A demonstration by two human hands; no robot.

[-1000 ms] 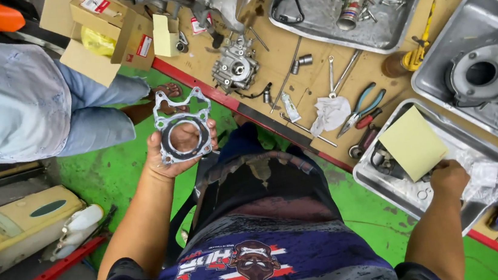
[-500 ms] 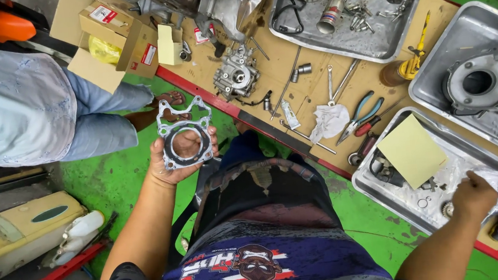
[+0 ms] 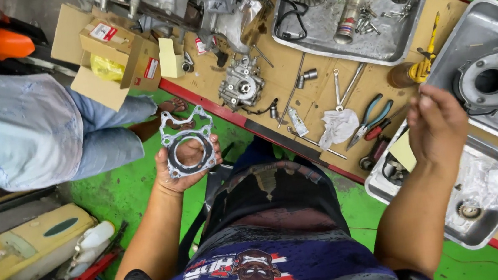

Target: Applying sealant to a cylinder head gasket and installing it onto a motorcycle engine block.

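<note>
Head view: left hand [image 3: 183, 164], palm up with fingers curled around its rim, holds a flat metal gasket [image 3: 186, 141] over the green floor. Right hand [image 3: 437, 123], fingertips pinched together, hovers above a steel tray [image 3: 388, 190] holding plastic bags [image 3: 496, 180] and a small gear [image 3: 467, 210].

We see the gasket [image 3: 185, 145] lying in our left hand [image 3: 185, 164] off the table's near edge, the carburetor [image 3: 242, 87] on the table [image 3: 318, 100] just beyond it, the pliers [image 3: 370, 119] to its right, and our right hand [image 3: 437, 125] over the tray [image 3: 381, 189].
</note>
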